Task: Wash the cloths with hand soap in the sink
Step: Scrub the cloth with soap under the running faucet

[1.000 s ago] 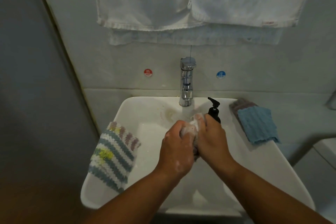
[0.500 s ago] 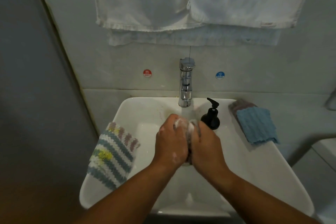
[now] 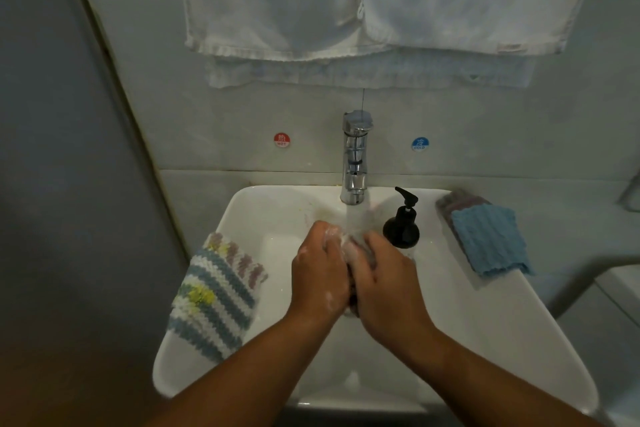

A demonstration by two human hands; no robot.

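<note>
A white sink point(image 3: 485, 340) under a running tap point(image 3: 355, 156) is seen. A sudsy cloth point(image 3: 350, 247) is held bunched between left hand point(image 3: 320, 276) and right hand point(image 3: 386, 284), fingers point(image 3: 370, 248) curled round it, just below the tap. Wet, limp and slippery, it is judged best gripped whole.

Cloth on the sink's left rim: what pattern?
The knitted cloth has blue-grey and white stripes with mauve and yellow patches; head view, the only view.

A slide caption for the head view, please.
Left hand and right hand rub a soapy cloth under the tap.
</note>
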